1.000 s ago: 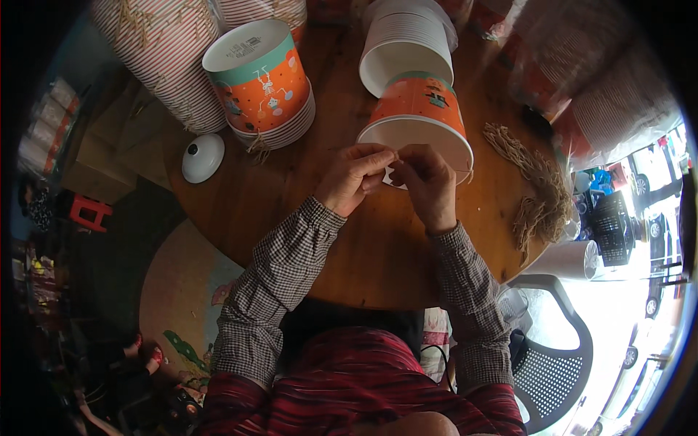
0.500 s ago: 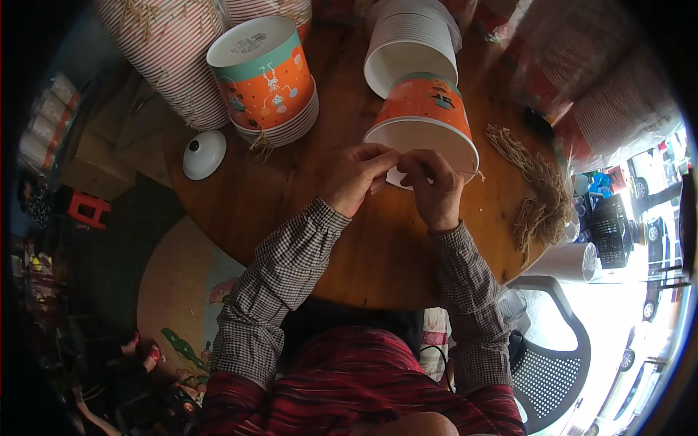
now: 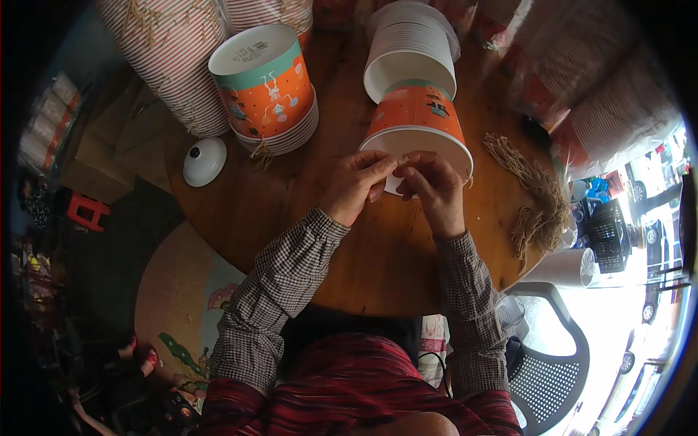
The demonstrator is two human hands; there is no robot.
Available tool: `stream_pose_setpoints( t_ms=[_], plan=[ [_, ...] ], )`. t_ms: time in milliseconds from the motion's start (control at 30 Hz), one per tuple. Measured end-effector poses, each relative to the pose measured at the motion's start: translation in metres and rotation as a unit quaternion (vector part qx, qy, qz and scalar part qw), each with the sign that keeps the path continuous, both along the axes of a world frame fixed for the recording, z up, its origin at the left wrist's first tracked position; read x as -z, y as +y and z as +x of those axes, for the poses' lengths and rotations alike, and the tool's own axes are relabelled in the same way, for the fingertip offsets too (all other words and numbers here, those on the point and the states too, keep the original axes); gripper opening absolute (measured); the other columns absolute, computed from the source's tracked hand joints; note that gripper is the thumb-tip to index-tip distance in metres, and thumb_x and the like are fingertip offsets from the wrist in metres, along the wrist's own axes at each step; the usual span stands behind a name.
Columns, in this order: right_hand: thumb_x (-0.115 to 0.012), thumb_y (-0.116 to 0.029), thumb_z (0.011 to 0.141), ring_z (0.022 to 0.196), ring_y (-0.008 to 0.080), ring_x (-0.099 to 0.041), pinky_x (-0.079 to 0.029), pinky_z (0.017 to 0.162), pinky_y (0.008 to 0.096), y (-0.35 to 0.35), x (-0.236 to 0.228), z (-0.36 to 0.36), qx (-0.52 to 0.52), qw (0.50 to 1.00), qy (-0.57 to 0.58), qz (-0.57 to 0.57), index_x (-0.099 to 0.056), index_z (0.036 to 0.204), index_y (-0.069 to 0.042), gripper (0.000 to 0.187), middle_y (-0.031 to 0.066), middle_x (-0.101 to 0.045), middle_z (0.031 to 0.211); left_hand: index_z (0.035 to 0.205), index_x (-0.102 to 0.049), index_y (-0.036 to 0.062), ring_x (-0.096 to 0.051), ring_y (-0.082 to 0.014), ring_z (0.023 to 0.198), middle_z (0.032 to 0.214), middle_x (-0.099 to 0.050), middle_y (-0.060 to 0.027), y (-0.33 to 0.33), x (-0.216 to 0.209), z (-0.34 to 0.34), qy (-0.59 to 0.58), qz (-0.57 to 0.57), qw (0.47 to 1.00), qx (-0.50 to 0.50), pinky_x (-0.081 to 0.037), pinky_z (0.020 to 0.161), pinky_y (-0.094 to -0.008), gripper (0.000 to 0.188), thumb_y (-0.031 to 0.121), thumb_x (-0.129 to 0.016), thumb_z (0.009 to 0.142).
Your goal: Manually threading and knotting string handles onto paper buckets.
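An orange paper bucket (image 3: pixel 414 107) with a green base band lies on its side, its white mouth facing me. Just in front of its rim my left hand (image 3: pixel 356 184) and my right hand (image 3: pixel 435 187) meet, thumbs and forefingers pinched. A tiny pale bit shows between the fingertips; too little of it is visible to name. By the right side of the rim, a short piece of tan cord (image 3: pixel 469 179) sticks out. Behind this bucket, nested white buckets (image 3: pixel 408 54) lie with their opening toward me.
Upside-down orange buckets (image 3: pixel 269 94) stand stacked at the left, beside a white lid (image 3: pixel 205 161) with a black knob. Tall striped stacks (image 3: pixel 171 65) rise behind. A bundle of tan cords (image 3: pixel 534 192) lies along the table's right side, near plastic-wrapped buckets (image 3: pixel 611 109). A grey chair (image 3: pixel 556 363) stands at right.
My fingertips stay pinched together in front of the rim, and the right hand's fingers have turned slightly. The bucket sits a little lower and further left in the picture.
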State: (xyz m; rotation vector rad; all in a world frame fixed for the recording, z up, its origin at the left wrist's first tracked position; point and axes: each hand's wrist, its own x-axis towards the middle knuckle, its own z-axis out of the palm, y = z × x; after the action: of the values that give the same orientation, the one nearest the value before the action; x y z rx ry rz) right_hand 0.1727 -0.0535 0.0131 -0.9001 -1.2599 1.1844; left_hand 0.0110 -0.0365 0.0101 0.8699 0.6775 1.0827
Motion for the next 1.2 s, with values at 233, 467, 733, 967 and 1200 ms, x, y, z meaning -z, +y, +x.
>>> stream_pose_setpoints(
  t_ms=[233, 467, 733, 967, 1200],
  plan=[
    [-0.060, -0.003, 0.089, 0.072, 0.0097, -0.063, -0.052, 0.060, 0.0220, -0.005, -0.003, -0.012, 0.062, 0.988, -0.133, 0.045, -0.061, 0.099, 0.001, 0.011, 0.0065, -0.068, 0.087, 0.091, -0.064, 0.0006, -0.041, -0.0031, 0.049, 0.070, -0.057, 0.0015, 0.000, 0.005, -0.002, 0.021, 0.007, 1.000, 0.008, -0.034, 0.045, -0.0191, 0.021, 0.022, -0.061, 0.091],
    [-0.059, -0.004, 0.090, 0.068, 0.0097, -0.063, -0.052, 0.054, 0.0207, 0.000, 0.005, -0.004, 0.065, 0.998, -0.011, 0.007, -0.063, 0.094, 0.001, 0.008, 0.0064, -0.066, 0.082, 0.099, -0.064, -0.0009, -0.042, -0.0012, 0.053, 0.070, -0.054, 0.0039, -0.003, -0.002, 0.003, 0.067, 0.023, 0.997, 0.023, -0.032, 0.046, -0.0168, 0.022, 0.019, -0.057, 0.092],
    [-0.056, -0.013, 0.094, 0.056, 0.0096, -0.057, -0.049, 0.048, 0.0215, -0.002, 0.004, -0.006, 0.075, 0.997, -0.028, -0.016, -0.060, 0.093, 0.001, 0.015, 0.0078, -0.064, 0.072, 0.098, -0.064, 0.0003, -0.043, 0.0005, 0.055, 0.081, -0.064, -0.0004, -0.001, 0.006, 0.005, 0.106, 0.131, 0.986, 0.009, -0.032, 0.047, -0.0155, 0.018, 0.016, -0.058, 0.091],
    [-0.046, -0.031, 0.099, 0.055, 0.0129, -0.059, -0.049, 0.051, 0.0225, -0.001, -0.008, 0.006, 0.019, 0.997, 0.025, -0.066, -0.059, 0.099, 0.002, 0.035, 0.0114, -0.067, 0.080, 0.092, -0.064, 0.0013, -0.041, -0.0021, 0.050, 0.073, -0.059, 0.0007, -0.002, -0.004, 0.003, 0.066, 0.045, 0.997, 0.004, -0.030, 0.044, -0.0179, 0.015, 0.015, -0.056, 0.091],
    [-0.062, -0.005, 0.088, 0.071, 0.0094, -0.062, -0.050, 0.059, 0.0217, -0.003, 0.000, -0.001, -0.013, 0.999, -0.041, -0.001, -0.059, 0.107, 0.000, 0.020, 0.0070, -0.067, 0.091, 0.090, -0.063, 0.0012, -0.040, -0.0023, 0.048, 0.066, -0.054, 0.0029, 0.000, -0.001, 0.002, 0.060, 0.040, 0.997, -0.017, -0.030, 0.043, -0.0181, 0.015, 0.015, -0.056, 0.091]
  ],
)
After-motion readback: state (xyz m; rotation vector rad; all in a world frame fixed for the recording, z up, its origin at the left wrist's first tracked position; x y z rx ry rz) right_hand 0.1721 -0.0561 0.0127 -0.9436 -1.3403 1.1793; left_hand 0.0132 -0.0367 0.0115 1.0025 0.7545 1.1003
